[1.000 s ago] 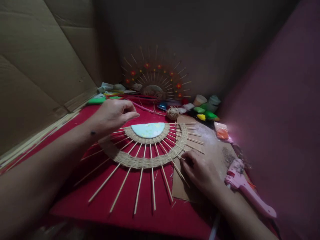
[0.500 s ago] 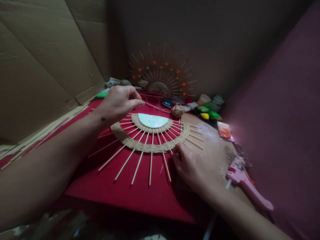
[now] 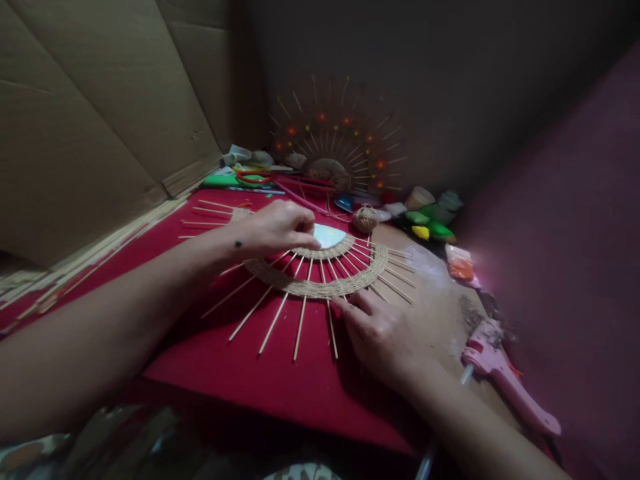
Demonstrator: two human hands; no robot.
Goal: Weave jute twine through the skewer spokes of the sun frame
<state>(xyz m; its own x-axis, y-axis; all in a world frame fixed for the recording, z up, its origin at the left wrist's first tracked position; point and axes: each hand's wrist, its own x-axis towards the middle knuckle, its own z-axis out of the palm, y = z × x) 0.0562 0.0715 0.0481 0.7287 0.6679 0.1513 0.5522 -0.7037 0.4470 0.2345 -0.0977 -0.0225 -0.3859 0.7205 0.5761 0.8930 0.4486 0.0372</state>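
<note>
A half-round fan of thin wooden sticks (image 3: 274, 325) lies on a red-covered table. A woven twine band (image 3: 320, 288) runs across its sticks, and a smaller woven rim surrounds a pale half-circle centre (image 3: 330, 235). Over the fan's left part hovers my left hand (image 3: 283, 227), thumb and fingertips pinched together beside the pale centre; whatever is between them is too small to make out. My right hand (image 3: 383, 333) rests at the band's near right edge, its fingers bent round a stick and touching the weave. Its lower fingers are partly hidden.
A ball of twine (image 3: 366, 218) sits behind the fan. On the right, a pink glue gun (image 3: 493, 360) lies on a brown board (image 3: 433, 320). A flowered stick fan (image 3: 330, 150) stands at the back, near red scissors handles (image 3: 256, 177) and coloured packets (image 3: 440, 230). Cardboard (image 3: 95, 120) walls the left.
My left hand has come down and right, from beyond the fan to over its centre, uncovering the red scissors handles. My right hand stays by the band, index finger straighter. The view has shifted slightly.
</note>
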